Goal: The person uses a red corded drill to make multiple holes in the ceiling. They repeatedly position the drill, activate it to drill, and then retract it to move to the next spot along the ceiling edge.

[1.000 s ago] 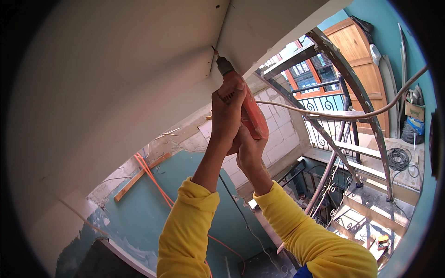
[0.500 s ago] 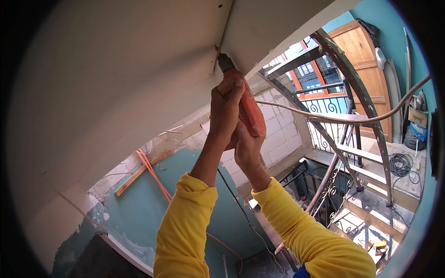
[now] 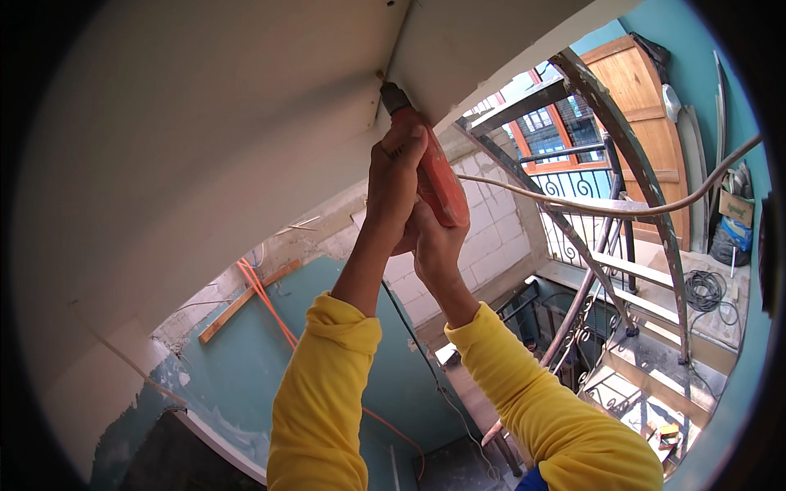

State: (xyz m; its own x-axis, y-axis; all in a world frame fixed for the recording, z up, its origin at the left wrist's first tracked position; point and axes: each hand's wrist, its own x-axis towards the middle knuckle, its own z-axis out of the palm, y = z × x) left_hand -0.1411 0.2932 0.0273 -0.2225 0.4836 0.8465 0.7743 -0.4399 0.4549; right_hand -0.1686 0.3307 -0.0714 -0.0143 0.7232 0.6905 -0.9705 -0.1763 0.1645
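Observation:
Both my arms reach up in yellow sleeves toward a white ceiling panel. A worn red power drill is between my hands, its dark chuck pointing up at the joint beside the panel's edge. My left hand wraps around the front of the drill's body, just below the chuck. Lower down, my right hand is closed around the drill's grip, which the fingers mostly hide. The tip meets the panel near a small brownish spot. Several screw heads or holes dot the seam.
A metal ladder stands at the right, with a cable running across it. Below are stairs and a curled iron railing. A wooden door leans at the far right; a coiled black cord lies near it.
My hands and the drill have shifted slightly up and left in the picture, and the chuck sits a little higher along the seam. Both hands keep their hold.

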